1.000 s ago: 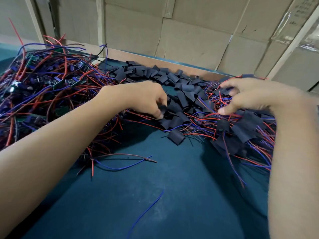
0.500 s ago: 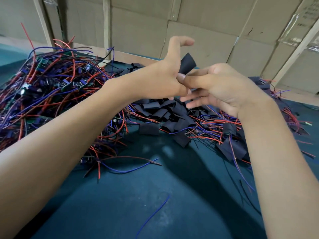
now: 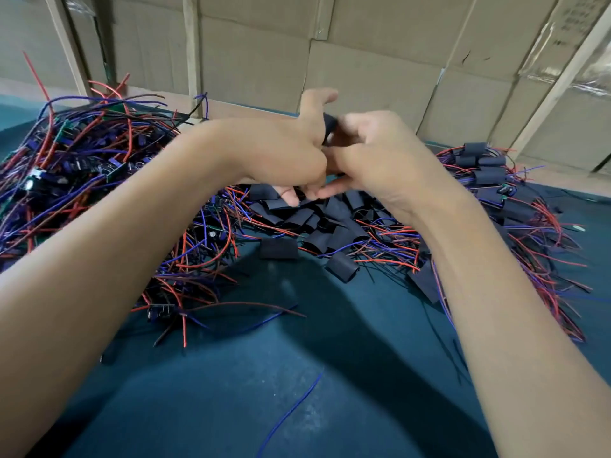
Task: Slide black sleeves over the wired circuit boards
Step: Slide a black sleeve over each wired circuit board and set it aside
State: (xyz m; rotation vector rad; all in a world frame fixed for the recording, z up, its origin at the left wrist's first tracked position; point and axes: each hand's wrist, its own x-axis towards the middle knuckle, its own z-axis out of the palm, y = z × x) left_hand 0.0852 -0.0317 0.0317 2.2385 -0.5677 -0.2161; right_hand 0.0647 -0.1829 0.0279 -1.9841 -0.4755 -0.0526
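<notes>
My left hand [image 3: 291, 153] and my right hand [image 3: 377, 160] meet in the air above the table, both pinching one black sleeve [image 3: 329, 125]; only a small dark part of it shows between the fingers. Below them lies a heap of loose black sleeves [image 3: 317, 223]. To the left spreads a big tangle of wired circuit boards [image 3: 76, 166] with red and blue wires. On the right rests a pile of sleeved boards [image 3: 489, 173] with wires trailing out. No board is visible in my hands.
The table has a dark teal surface [image 3: 297, 375]. A single blue wire [image 3: 291, 411] lies near the front. Two separate sleeves [image 3: 277, 248] sit at the heap's front edge. Cardboard boxes [image 3: 363, 61] form a wall behind the table.
Both hands left the piles, the left lifting one sleeve. They came together in the air, and the right hand now grips the sleeve too, covering most of it.
</notes>
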